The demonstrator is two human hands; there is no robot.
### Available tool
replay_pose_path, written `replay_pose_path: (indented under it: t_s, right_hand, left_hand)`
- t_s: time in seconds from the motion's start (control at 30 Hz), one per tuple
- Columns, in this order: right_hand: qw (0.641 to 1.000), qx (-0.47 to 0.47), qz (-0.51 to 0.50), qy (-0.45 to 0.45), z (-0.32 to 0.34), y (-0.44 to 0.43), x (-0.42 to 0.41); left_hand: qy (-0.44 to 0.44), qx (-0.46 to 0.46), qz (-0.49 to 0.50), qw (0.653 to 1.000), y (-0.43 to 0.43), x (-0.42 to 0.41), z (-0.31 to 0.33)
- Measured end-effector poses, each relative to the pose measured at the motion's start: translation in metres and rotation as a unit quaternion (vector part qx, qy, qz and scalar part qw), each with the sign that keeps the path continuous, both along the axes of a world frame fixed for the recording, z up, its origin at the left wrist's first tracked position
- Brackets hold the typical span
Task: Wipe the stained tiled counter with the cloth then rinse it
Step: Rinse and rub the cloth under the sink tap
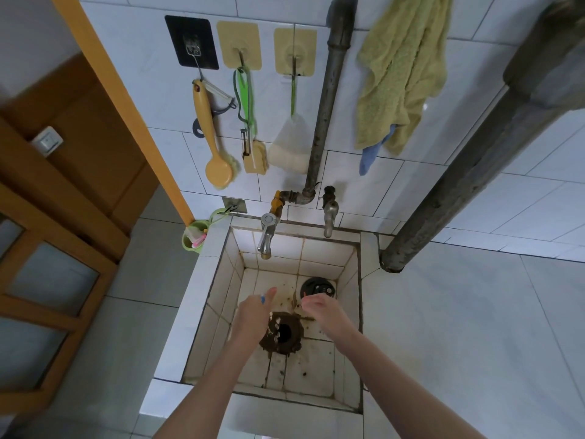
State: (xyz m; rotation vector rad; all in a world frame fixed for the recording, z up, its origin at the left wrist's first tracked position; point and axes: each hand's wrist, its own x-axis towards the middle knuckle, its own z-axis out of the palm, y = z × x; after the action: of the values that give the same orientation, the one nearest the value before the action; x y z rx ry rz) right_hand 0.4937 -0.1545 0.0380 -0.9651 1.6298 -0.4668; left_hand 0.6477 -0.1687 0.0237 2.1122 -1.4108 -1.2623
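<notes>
Above the stained tiled sink [221, 280], the right hand [319, 307] is relaxed and holds nothing. At the left hand [254, 312] a blue bit [262, 299] shows, but I cannot tell its grip.

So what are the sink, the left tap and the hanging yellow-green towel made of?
The sink looks like glazed white ceramic tile: square panels, dark grout lines, slight sheen. The left tap seems polished metal, perhaps chrome-plated, given its bright silver reflections. The towel looks like terry cloth, matte and nubbly; the fibre itself is unclear.

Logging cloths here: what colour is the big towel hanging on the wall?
The towel is pale yellow-green; it shows best in the head view.
</notes>
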Motion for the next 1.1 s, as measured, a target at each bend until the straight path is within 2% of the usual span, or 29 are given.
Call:
replay_pose_path:
  t_s: [0.1,0.4,0.5,0.57,0.63,0.67,0.77,0.87,0.93,1.03,1.1]
  right_hand:
    - [1.000,0.000,-0.028,-0.006,-0.001,0.000,0.000]
    - [1.000,-0.015,-0.013,0.000,-0.001,0.002,0.003]
    - [0.997,-0.016,0.069,0.031,-0.001,0.003,0.003]
    - [0.997,-0.012,0.076,0.028,-0.002,0.002,0.005]
    - [1.000,0.014,0.020,-0.017,-0.001,0.000,0.011]
    - [0.996,0.049,-0.027,-0.069,0.000,-0.002,0.015]
    - [0.950,0.132,-0.120,-0.257,-0.004,-0.003,0.027]
    - [0.917,0.115,-0.146,-0.352,-0.007,-0.005,0.033]
    - [0.930,0.089,-0.130,-0.333,-0.005,-0.007,0.036]
    - [0.947,0.108,-0.119,-0.278,-0.005,-0.011,0.039]
    - [0.961,0.124,-0.127,-0.211,-0.005,-0.013,0.039]
  left_hand:
    - [0.007,0.002,0.001,1.000,0.001,0.001,0.000]
    - [0.036,0.017,0.041,0.998,-0.002,0.001,0.005]
    - [0.026,-0.006,0.036,0.999,-0.004,0.001,0.003]
    - [0.039,-0.017,0.046,0.998,-0.003,-0.001,0.004]
    - [0.052,-0.016,0.035,0.998,-0.001,-0.006,0.010]
    - [0.062,-0.010,0.022,0.998,-0.001,-0.008,0.012]
    - [0.183,0.059,0.008,0.981,0.000,-0.014,0.017]
    - [0.268,0.100,0.001,0.958,0.006,-0.026,0.029]
    - [0.304,0.121,-0.011,0.945,0.013,-0.030,0.030]
    - [0.336,0.130,0.001,0.933,0.016,-0.024,0.019]
    - [0.320,0.136,0.005,0.937,0.014,-0.021,0.022]
